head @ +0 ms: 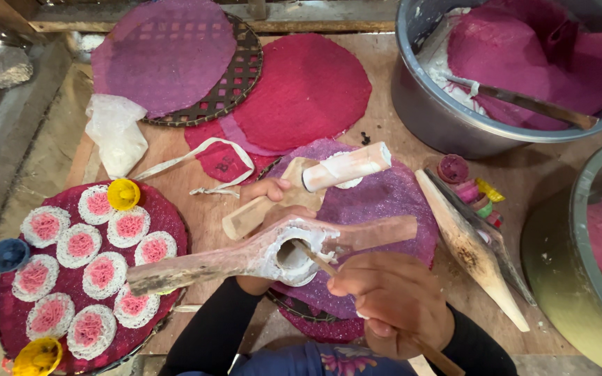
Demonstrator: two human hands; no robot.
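My left hand (267,193) reaches up from below and grips a wooden press (259,257) with two long handles and a white-smeared round hole in its middle; most of the hand is hidden behind it. My right hand (393,301) is closed on a thin wooden stick (313,257) whose tip pokes into that hole. Just behind the press lies its wooden plunger piece (343,168) with a white-coated cylinder, resting on a purple woven mat (391,202).
A round tray (8,317) at left carries several white-and-pink noodle nests, two yellow cups and a blue one. Magenta mats (308,87) lie at the back. A metal pot (426,111) holds pink dough; another bowl (559,257) stands right. A pointed wooden tool (472,251) lies between.
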